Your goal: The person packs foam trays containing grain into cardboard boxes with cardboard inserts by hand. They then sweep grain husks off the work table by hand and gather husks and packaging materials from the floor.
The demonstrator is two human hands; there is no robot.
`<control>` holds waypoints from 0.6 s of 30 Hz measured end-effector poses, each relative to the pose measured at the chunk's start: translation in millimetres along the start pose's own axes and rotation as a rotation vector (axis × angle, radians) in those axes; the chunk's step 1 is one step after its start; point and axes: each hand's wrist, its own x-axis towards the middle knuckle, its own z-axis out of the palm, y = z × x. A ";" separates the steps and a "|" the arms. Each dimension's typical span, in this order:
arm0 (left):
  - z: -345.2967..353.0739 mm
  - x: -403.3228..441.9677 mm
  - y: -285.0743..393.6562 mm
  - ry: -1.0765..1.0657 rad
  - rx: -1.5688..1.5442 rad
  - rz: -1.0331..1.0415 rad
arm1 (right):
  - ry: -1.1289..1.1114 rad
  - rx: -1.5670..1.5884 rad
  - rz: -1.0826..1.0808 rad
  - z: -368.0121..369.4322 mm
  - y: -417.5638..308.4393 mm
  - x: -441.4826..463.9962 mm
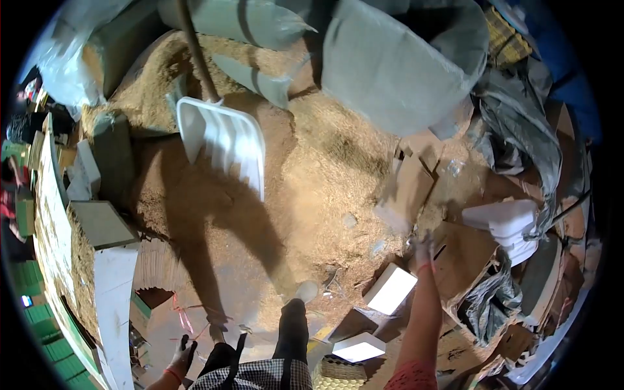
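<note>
My right hand (422, 252), blurred, reaches forward at the right with its fingers stretched out and apart. Just beyond its fingertips is a brown cardboard piece (413, 185), smeared by motion; a gap seems to lie between them. A large cardboard box (460, 260) stands right beside this hand. Low at the left, my left hand (184, 355) has dark-covered fingers that look spread, with nothing visible in them. Thin pink-red string (182, 317) lies close above it. Loose tan shavings or husks (325, 175) cover the floor ahead.
A white scoop shovel (224, 140) with a long handle stands in the pile. Grey-green sacks (396, 71) line the back. White foam blocks (391, 289) lie near my right arm, and a white-topped barrier (116, 305) runs along the left. Another person (10, 195) is at the far left.
</note>
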 end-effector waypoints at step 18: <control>-490.7 -103.2 -325.4 1.612 -0.304 -0.642 | -1.295 0.022 -0.914 496.1 -391.8 -735.6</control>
